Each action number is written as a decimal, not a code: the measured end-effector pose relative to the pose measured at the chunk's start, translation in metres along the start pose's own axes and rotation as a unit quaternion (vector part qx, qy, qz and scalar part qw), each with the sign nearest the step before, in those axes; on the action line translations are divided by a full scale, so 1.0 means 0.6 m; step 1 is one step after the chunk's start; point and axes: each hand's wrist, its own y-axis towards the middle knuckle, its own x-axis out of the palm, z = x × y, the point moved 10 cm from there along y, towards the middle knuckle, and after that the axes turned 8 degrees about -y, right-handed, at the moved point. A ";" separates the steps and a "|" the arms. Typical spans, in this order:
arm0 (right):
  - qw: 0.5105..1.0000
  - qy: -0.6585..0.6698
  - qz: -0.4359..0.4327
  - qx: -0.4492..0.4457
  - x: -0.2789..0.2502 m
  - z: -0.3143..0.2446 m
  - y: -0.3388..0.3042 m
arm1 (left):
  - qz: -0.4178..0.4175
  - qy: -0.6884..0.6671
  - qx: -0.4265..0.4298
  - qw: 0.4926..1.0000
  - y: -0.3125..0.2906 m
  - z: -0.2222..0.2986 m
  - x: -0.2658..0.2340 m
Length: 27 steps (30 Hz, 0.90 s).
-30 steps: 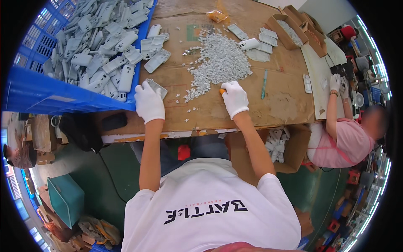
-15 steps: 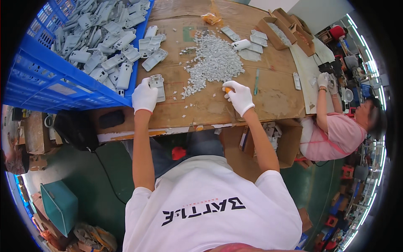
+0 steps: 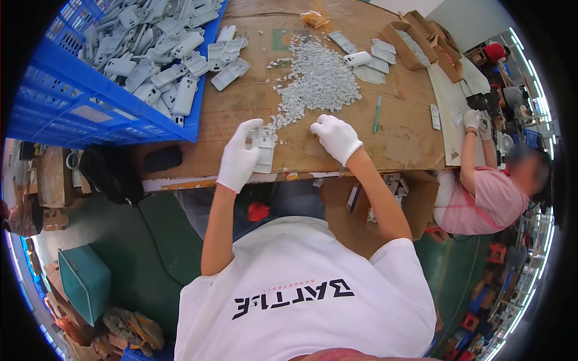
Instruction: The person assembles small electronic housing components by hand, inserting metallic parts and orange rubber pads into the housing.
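Observation:
In my left hand (image 3: 238,157), which wears a white glove, is a light grey plastic housing (image 3: 264,151), held upright by its left edge near the table's front. Its open, ribbed inside faces up. My right hand (image 3: 337,138), gloved too, is closed just right of the housing, apart from it. A small orange object sits in its fingers, mostly hidden now; its kind I cannot make out. Beyond both hands spreads a heap of small whitish plastic pieces (image 3: 322,75) on the cardboard-covered table (image 3: 400,129).
A blue crate (image 3: 114,108) full of grey housings stands at the left, with loose housings (image 3: 230,74) beside it. A teal pen-like tool (image 3: 377,114) lies right of the heap. Cardboard trays (image 3: 409,45) sit at the far right. Another person (image 3: 490,198) works there.
My left hand has carried the housing rightward, away from the crate, to the front of the heap. My right hand has shifted slightly left, and its orange object shows less.

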 end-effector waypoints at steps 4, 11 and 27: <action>0.998 -0.001 -0.051 0.027 -0.009 -0.009 0.008 | 0.022 0.067 0.022 0.997 -0.020 0.028 0.025; 0.902 0.382 0.171 0.111 -0.118 -0.104 0.012 | 0.070 0.144 0.108 0.981 -0.034 0.086 0.054; 0.896 0.357 0.169 0.204 -0.096 -0.096 -0.047 | 0.042 0.120 0.152 0.980 -0.076 0.101 0.091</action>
